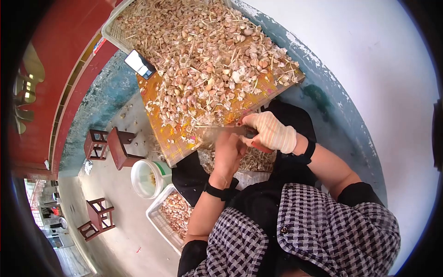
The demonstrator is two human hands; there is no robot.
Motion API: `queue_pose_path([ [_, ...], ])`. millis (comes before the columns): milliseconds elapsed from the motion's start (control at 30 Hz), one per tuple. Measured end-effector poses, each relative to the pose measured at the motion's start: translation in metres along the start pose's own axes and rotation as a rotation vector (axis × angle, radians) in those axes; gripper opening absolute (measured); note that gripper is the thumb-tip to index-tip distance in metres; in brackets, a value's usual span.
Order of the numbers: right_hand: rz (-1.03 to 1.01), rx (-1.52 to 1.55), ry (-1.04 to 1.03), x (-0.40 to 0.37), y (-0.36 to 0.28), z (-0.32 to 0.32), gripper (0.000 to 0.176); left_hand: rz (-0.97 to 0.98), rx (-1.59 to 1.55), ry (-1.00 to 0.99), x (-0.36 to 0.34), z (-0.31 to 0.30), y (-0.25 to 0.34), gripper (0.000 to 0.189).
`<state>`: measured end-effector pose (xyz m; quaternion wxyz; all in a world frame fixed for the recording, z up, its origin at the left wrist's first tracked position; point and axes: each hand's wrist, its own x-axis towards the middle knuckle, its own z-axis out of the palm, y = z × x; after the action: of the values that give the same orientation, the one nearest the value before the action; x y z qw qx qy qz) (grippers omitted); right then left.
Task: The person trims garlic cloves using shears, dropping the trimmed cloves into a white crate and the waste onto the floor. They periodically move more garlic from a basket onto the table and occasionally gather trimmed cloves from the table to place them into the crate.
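Observation:
My right hand (273, 131), in a striped knitted glove, is closed around red-handled shears (261, 146); the blades are blurred and partly hidden. Just to its left, my left hand (227, 151) is bare and curled, fingers bunched close to the shears. Motion smears its fingertips, so what they hold cannot be made out. Both hands are over the near edge of a yellow patterned table (159, 141). A broad heap of garlic cloves, bulbs and dry stalks (207, 64) covers most of that table. Below the hands lies a pile of cut stalks and husks (258, 160).
A phone (140, 64) stands at the table's left edge, near a white crate (110, 30). On the floor at left are a pale bucket (144, 179), a white basket (154, 215) of garlic cloves, and dark red stools (121, 147). A wall (355, 69) borders the right.

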<state>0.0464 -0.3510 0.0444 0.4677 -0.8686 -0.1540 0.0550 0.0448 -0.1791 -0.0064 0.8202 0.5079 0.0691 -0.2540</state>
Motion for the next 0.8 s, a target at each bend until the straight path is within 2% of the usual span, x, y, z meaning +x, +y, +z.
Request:
queue_pose_path([
  [67, -0.092, -0.032, 0.045, -0.007, 0.001, 0.006, 0.033, 0.074, 0.036, 0.012, -0.001, -0.008, -0.008, 0.013],
  [133, -0.275, -0.195, 0.117, -0.009, 0.004, 0.016, 0.040, 0.097, 0.025, 0.113, -0.008, 0.007, -0.002, 0.010],
  [167, -0.300, -0.207, 0.115, -0.012, 0.003, 0.018, 0.041, 0.121, 0.013, 0.150, -0.011, 0.014, -0.002, 0.009],
  [233, -0.301, -0.300, 0.108, -0.019, -0.004, 0.021, 0.040, 0.138, -0.036, 0.230, -0.013, 0.018, -0.008, 0.012],
  [333, -0.297, -0.365, 0.056, -0.033, -0.021, 0.014, 0.043, 0.111, -0.043, 0.363, -0.001, -0.022, 0.006, 0.017],
  [367, -0.266, -0.309, 0.028, -0.036, -0.020, 0.009, 0.039, 0.119, -0.096, 0.343, 0.000, -0.031, 0.014, 0.021],
  [400, -0.231, -0.250, 0.000, -0.038, -0.017, 0.007, 0.036, 0.085, 0.000, 0.319, 0.002, -0.035, 0.025, 0.022],
  [467, -0.005, -0.161, -0.137, -0.034, -0.004, 0.008, 0.035, 0.006, 0.185, 0.272, 0.016, -0.040, 0.047, 0.025],
  [500, 0.042, -0.133, -0.159, -0.028, 0.010, 0.004, 0.037, 0.032, 0.329, 0.270, 0.031, -0.048, 0.052, 0.025],
  [533, 0.092, -0.137, -0.135, -0.018, 0.017, -0.002, 0.031, 0.065, 0.472, 0.265, 0.053, -0.060, 0.055, 0.025],
  [567, 0.154, -0.011, -0.051, -0.005, 0.024, -0.006, 0.031, 0.095, 0.615, 0.260, 0.074, -0.069, 0.056, 0.026],
  [600, 0.221, 0.116, 0.031, 0.009, 0.032, -0.008, 0.032, 0.257, 0.884, 0.235, 0.093, -0.077, 0.053, 0.026],
  [667, 0.172, -0.111, 0.107, 0.048, 0.047, -0.012, 0.031, 0.598, 1.410, 0.168, 0.122, -0.084, 0.049, 0.027],
  [733, 0.103, -0.179, 0.229, 0.089, 0.042, -0.006, 0.030, 0.448, 1.530, 0.140, 0.132, -0.077, 0.052, 0.026],
  [800, 0.155, -0.351, 0.124, 0.130, 0.047, 0.006, 0.029, 0.352, 1.630, 0.122, 0.138, -0.073, 0.053, 0.025],
])
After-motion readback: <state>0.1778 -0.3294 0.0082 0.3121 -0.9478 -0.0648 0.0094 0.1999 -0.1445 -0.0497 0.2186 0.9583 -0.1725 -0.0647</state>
